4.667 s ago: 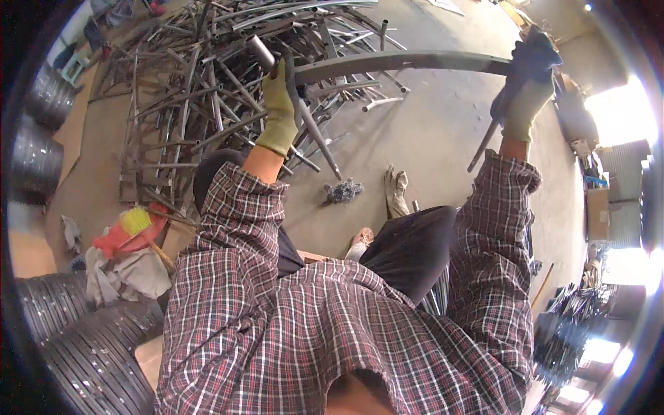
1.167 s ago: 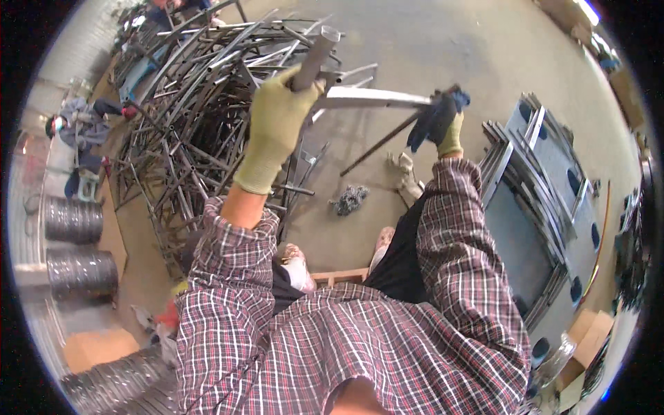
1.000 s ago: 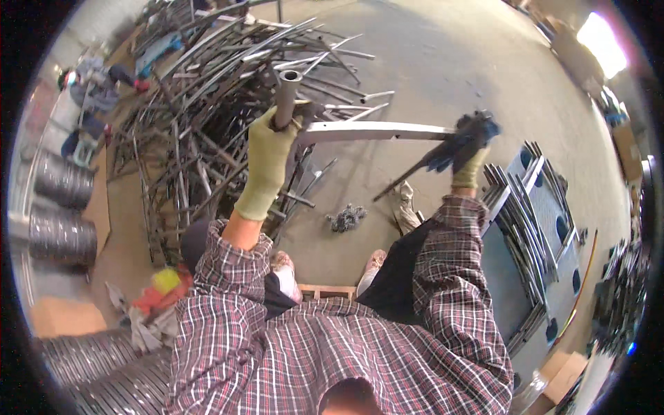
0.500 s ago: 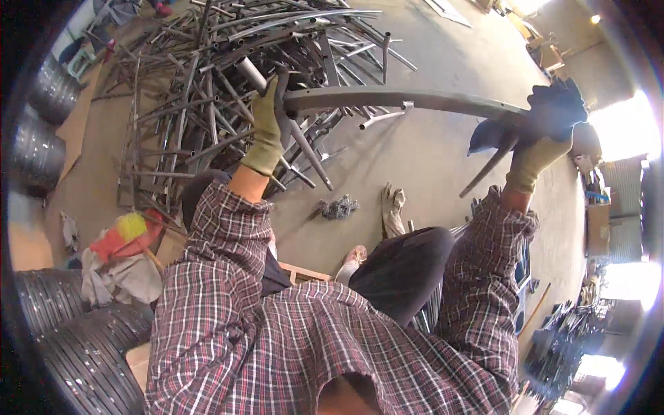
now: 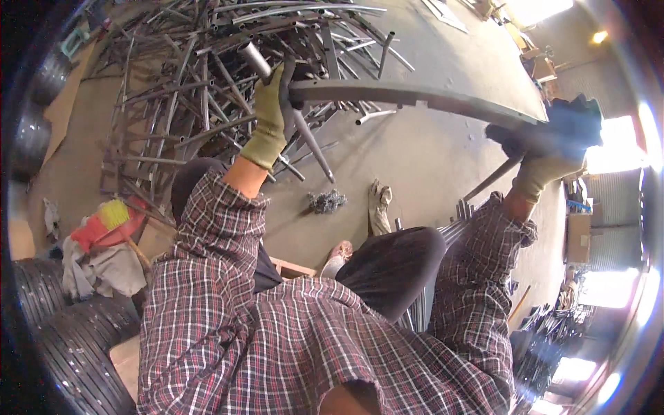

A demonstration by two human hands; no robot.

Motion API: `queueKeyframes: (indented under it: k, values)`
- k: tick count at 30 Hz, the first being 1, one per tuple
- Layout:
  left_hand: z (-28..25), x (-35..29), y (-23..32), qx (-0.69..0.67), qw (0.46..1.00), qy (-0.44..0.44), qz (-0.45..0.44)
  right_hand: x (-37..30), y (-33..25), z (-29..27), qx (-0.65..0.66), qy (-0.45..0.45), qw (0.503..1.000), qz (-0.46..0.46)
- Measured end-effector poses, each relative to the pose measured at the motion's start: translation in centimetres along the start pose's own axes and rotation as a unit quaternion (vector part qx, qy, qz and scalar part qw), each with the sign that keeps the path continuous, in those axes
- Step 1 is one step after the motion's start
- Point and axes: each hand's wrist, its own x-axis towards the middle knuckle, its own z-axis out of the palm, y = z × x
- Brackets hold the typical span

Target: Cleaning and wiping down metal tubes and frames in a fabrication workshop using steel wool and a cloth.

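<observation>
A grey metal frame [image 5: 422, 99] is held up in front of me, a long, slightly curved bar with a round tube across each end. At its left end, my gloved left hand [image 5: 275, 104] is closed round the joint, with tube jutting out above and below the fingers. My right hand [image 5: 561, 135], in a matching green and dark glove, grips the other end. A tube slants down from under that hand, and the fingers there are partly smeared by glare. Both hands are raised well above the floor.
A tangled heap of metal tubes [image 5: 200, 90] lies ahead on the left. On the floor are a clump of wire-like scrap [image 5: 326, 201] and a pale glove [image 5: 378, 207]. Black ribbed coils [image 5: 83, 346] stand at lower left beside a red and yellow cloth [image 5: 111, 220]. More tubes [image 5: 453, 232] lie by my right knee.
The view has shifted slightly. The frame's right end and my right hand sit a little farther right and lower. Both hands keep their hold.
</observation>
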Motion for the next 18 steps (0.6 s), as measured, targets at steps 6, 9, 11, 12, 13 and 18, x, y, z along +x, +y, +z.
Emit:
queueKeyframes:
  k: [6, 9, 11, 12, 13, 18]
  values:
    - [-0.1, -0.6, 1.6, 0.161, 0.982, -0.026, 0.095, 0.5, -0.8, -1.3, 0.042, -0.065, 0.993, 0.091]
    - [0.8, -0.5, 1.9, -0.034, 0.997, -0.033, -0.058, 1.0, 1.9, -0.4, 0.17, -0.056, 0.97, 0.162]
    - [-1.3, 0.8, -0.3, 0.011, 0.999, 0.006, -0.048, 0.1, 0.1, -0.5, 0.071, -0.036, 0.993, 0.082]
    - [-0.7, 0.2, -0.3, 0.07, 0.997, -0.024, -0.037, 0.2, -0.1, 0.7, 0.228, 0.058, 0.954, 0.187]
    - [-0.3, 0.4, -1.3, 0.314, 0.946, -0.012, 0.077, -0.3, 2.1, 0.6, 0.147, -0.003, 0.976, 0.162]
    - [-0.7, 3.6, 0.8, 0.214, 0.976, 0.042, -0.011, -3.0, 3.9, 0.2, 0.151, 0.023, 0.957, 0.248]
